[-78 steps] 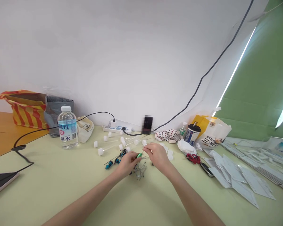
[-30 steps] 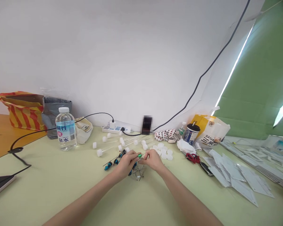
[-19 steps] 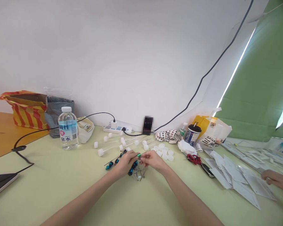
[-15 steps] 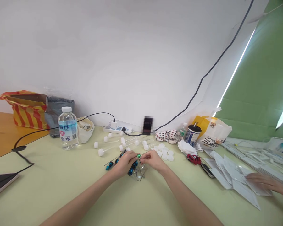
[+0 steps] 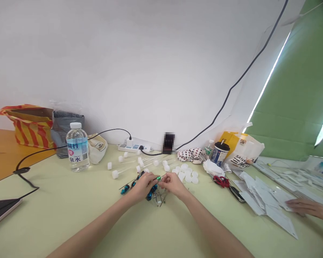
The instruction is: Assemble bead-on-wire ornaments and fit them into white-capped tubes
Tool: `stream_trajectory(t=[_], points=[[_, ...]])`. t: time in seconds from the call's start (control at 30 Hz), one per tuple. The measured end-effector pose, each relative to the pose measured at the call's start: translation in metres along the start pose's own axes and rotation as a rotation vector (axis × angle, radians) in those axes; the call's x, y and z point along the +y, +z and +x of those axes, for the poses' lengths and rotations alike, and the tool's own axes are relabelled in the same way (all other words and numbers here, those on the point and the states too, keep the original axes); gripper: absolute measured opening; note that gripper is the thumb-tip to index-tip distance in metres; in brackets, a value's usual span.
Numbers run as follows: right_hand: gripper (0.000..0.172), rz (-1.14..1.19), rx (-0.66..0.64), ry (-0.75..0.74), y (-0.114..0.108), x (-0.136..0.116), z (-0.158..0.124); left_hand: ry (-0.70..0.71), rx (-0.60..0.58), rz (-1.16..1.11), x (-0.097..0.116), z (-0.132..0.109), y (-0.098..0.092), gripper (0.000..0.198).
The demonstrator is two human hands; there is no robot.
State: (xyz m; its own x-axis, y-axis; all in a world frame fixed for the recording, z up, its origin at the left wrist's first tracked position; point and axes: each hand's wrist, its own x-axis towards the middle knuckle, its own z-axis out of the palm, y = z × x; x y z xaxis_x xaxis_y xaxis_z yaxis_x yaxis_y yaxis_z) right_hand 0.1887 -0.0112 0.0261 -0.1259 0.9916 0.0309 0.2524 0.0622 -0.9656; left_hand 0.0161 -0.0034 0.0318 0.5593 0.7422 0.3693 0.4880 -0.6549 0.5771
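Between my hands is a small shiny green metallic piece point(image 5: 158, 178). My left hand point(image 5: 144, 184) is closed, pinching it at the fingertips. My right hand point(image 5: 173, 183) is pinched too, on a thin metal rod beside the green piece; its fingers hide most of the rod. Under and beside my left hand lie several blue-and-black parts point(image 5: 125, 189) with thin shafts. Loose metal pieces point(image 5: 159, 199) lie in a small pile just below my fingers.
Behind my hands lie clear tubes with white caps point(image 5: 115, 174) and a heap of white caps point(image 5: 187, 175). A water bottle point(image 5: 77, 147) stands left. Red-handled scissors point(image 5: 221, 181) and white packets point(image 5: 254, 193) lie right, where another person's hand point(image 5: 303, 207) rests.
My right hand has shifted slightly and its fingers have curled a little differently by the green piece. The other person's hand has moved a bit right on the packets.
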Motion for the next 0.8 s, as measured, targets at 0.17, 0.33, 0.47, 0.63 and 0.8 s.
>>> stream_trajectory(t=[0.17,0.33,0.47,0.63,0.8], points=[[0.027,0.013,-0.116,-0.051,-0.003,-0.002,0.001,-0.022,0.027,0.025,-0.003,0.0,0.0,0.04],[0.018,-0.055,0.002,-0.105,-0.002,-0.002,0.002,-0.018,0.005,0.05,-0.001,-0.001,-0.001,0.042],[0.014,-0.097,0.093,-0.086,0.0,-0.006,-0.001,-0.041,0.026,0.051,0.0,-0.002,-0.002,0.038],[0.014,-0.206,0.091,-0.08,-0.006,-0.006,0.0,-0.068,0.036,0.085,-0.002,-0.005,0.0,0.037],[0.015,-0.593,0.129,0.0,-0.031,-0.008,0.002,-0.101,0.04,0.19,-0.005,-0.006,0.002,0.04]])
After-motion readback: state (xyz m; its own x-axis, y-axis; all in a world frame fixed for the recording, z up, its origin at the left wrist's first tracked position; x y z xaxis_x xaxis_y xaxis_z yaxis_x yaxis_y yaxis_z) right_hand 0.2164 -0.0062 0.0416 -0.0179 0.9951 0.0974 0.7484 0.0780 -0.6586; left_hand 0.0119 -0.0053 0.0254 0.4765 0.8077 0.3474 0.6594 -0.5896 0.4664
